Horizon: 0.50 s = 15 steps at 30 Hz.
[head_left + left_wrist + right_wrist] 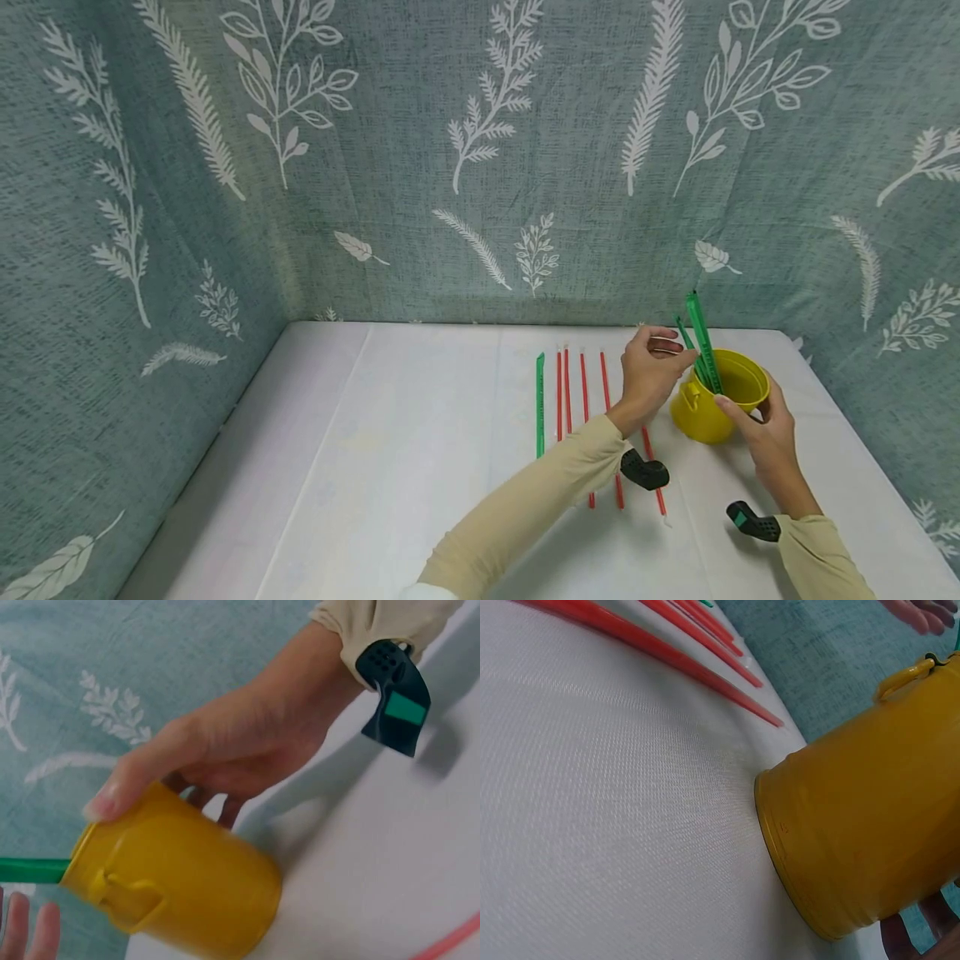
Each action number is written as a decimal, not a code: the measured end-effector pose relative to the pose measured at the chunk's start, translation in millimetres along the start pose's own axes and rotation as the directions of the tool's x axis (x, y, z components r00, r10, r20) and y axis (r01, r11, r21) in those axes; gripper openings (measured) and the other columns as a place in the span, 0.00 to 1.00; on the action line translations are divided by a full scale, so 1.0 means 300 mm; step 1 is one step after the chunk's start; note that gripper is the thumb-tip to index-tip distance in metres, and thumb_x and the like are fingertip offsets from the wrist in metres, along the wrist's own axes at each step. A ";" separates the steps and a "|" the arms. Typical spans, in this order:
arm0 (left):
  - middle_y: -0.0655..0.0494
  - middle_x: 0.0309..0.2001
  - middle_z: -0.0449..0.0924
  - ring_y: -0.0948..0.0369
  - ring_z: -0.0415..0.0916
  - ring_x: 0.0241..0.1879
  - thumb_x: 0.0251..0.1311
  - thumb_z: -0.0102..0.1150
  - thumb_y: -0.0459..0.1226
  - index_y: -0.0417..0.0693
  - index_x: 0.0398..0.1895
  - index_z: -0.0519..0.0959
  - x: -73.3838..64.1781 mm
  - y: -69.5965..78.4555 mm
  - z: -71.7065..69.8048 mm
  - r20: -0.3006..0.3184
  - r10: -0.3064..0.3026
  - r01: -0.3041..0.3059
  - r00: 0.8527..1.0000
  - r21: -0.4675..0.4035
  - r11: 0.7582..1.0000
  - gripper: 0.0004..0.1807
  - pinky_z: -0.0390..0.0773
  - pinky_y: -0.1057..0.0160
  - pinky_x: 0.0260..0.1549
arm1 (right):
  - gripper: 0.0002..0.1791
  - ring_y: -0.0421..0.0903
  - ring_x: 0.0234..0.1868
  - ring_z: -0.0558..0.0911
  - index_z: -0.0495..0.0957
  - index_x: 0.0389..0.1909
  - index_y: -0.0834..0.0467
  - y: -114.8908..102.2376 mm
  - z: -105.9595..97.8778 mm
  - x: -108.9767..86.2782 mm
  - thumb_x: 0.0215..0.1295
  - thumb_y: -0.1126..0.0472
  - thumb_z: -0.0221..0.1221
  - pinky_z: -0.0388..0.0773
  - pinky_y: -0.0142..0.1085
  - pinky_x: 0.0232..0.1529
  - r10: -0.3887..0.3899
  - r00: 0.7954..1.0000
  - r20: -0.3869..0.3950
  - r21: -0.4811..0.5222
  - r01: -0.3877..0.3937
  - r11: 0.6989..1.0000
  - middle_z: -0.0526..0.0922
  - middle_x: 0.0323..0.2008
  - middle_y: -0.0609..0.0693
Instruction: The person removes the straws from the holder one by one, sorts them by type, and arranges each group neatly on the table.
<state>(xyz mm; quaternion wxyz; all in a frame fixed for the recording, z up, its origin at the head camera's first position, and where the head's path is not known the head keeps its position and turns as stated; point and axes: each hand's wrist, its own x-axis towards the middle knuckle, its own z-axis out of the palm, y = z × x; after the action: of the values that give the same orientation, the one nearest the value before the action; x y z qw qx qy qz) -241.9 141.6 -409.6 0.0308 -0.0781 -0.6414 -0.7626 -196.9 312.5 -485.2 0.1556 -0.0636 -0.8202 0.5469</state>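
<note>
With the right hand I grip the rim of a small yellow bucket, thumb near the opening and fingers around its far side. Green drinking straws stand in the bucket, leaning toward the back. My left hand is beside the bucket's left rim, thumb and forefinger pinching the thinner-looking green straw at its side. In the left wrist view, the right hand holds the bucket, while left fingertips show below the straw. The right wrist view shows the bucket close up, its base against the white cloth.
Several red straws lie in a row left of the bucket, partly hidden by my left forearm. A green straw lies at the row's left end. The white table meets a leaf-patterned curtain at the back.
</note>
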 end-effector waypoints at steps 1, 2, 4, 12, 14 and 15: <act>0.60 0.31 0.78 0.70 0.74 0.28 0.53 0.68 0.33 0.44 0.41 0.77 0.000 -0.004 0.011 -0.023 -0.002 0.003 1.000 0.028 1.000 0.13 0.79 0.72 0.27 | 0.40 0.40 0.61 0.62 0.48 0.74 0.45 0.001 -0.001 0.000 0.66 0.53 0.58 0.62 0.21 0.60 -0.003 1.000 0.000 -0.002 0.003 1.000 0.59 0.67 0.52; 0.61 0.30 0.77 0.71 0.73 0.29 0.53 0.68 0.33 0.44 0.40 0.77 -0.001 -0.007 0.021 -0.046 -0.003 0.006 0.999 0.054 0.999 0.13 0.79 0.72 0.28 | 0.40 0.40 0.61 0.62 0.48 0.74 0.45 0.002 -0.001 -0.001 0.66 0.53 0.58 0.61 0.22 0.61 -0.003 1.000 -0.001 -0.001 0.003 1.000 0.59 0.67 0.52; 0.61 0.30 0.77 0.71 0.72 0.29 0.53 0.68 0.34 0.46 0.39 0.77 0.000 -0.015 0.036 -0.083 0.005 0.003 0.997 0.088 0.996 0.12 0.77 0.73 0.28 | 0.40 0.41 0.62 0.61 0.47 0.74 0.45 0.003 0.000 0.000 0.66 0.53 0.58 0.60 0.27 0.65 -0.001 1.000 -0.002 0.000 0.001 1.000 0.59 0.67 0.52; 0.64 0.28 0.76 0.72 0.73 0.28 0.54 0.67 0.32 0.45 0.33 0.78 0.004 -0.037 0.054 -0.139 0.100 -0.089 0.985 0.081 0.993 0.06 0.78 0.74 0.29 | 0.41 0.45 0.63 0.60 0.47 0.74 0.45 0.003 0.004 0.002 0.66 0.53 0.58 0.57 0.37 0.69 0.012 1.000 0.001 0.011 -0.012 1.000 0.58 0.68 0.53; 0.63 0.29 0.77 0.72 0.73 0.29 0.55 0.66 0.32 0.45 0.34 0.79 0.003 -0.037 0.055 -0.130 0.124 -0.111 0.984 0.098 0.989 0.06 0.78 0.74 0.30 | 0.41 0.45 0.64 0.60 0.47 0.74 0.45 0.005 0.003 0.003 0.66 0.53 0.58 0.56 0.41 0.70 0.010 1.000 -0.001 0.012 -0.010 1.000 0.58 0.68 0.53; 0.63 0.30 0.77 0.72 0.74 0.29 0.55 0.66 0.32 0.44 0.35 0.79 0.002 -0.036 0.056 -0.122 0.131 -0.119 0.984 0.104 0.987 0.07 0.78 0.75 0.30 | 0.41 0.45 0.64 0.60 0.47 0.74 0.45 0.005 0.003 0.004 0.66 0.53 0.58 0.55 0.42 0.70 0.008 1.000 -0.003 0.012 -0.008 1.000 0.58 0.68 0.52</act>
<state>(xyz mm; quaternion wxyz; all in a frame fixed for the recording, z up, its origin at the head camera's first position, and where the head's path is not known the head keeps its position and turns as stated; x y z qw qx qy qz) -242.8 160.0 -417.3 0.1236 -0.0674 -0.6680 -0.7307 -198.3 312.7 -486.7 0.1550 -0.0666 -0.8165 0.5521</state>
